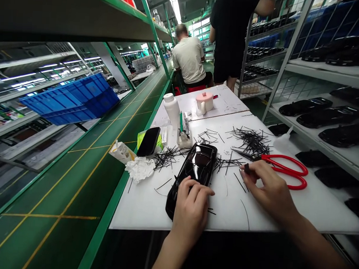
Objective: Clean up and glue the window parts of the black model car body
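A glossy black model car [199, 161] lies on the white table [146, 210]. My left hand [192, 202] rests on its near end, fingers apart and bent over the body. To the right of the car, my right hand [268, 190] pinches a small black piece [247, 168] between thumb and fingers. Red-handled scissors [288, 165] lie just beyond and beside that hand, blades pointing left. Thin black strips [253, 141] are heaped behind the scissors, with more strips [166, 158] scattered left of the car.
Crumpled tissue [140, 169], a phone [148, 142], a white bottle [171, 108] and a pink-lidded cup [204, 102] stand or lie farther back. The green conveyor [85, 178] runs along the left. Racks of black car bodies [330, 115] stand right. Two people are ahead.
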